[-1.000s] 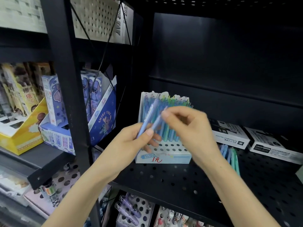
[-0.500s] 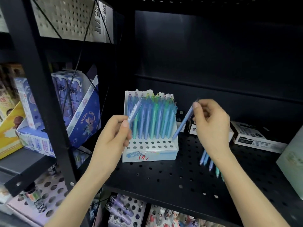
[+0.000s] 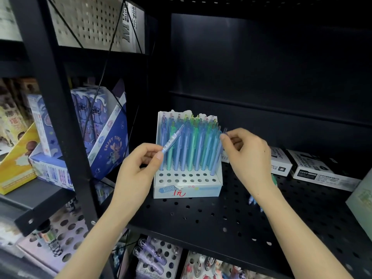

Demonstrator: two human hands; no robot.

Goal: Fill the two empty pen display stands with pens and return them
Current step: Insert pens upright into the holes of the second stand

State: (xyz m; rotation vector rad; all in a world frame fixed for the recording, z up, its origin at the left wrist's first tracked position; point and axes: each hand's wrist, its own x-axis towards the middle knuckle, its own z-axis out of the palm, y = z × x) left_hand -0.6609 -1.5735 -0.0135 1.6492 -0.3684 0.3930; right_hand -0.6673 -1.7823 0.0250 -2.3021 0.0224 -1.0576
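A white pen display stand sits on the black perforated shelf, its back rows full of blue and green pens and its two front rows of holes bare. My left hand pinches a light blue pen with a barcode label, tilted in front of the stand's left side. My right hand pinches the top of another blue pen, whose tip stands in a hole at the stand's right end. A few loose pens lie on the shelf behind my right wrist.
White and black boxes lie at the back right of the shelf. A pale box edge stands at the far right. Blue cartoon boxes and a yellow box fill the left shelf behind a black upright post. More stands show below.
My right hand has brought its pen from right of the stand down into a hole at the stand's right end. My left hand holds its pen in much the same place.
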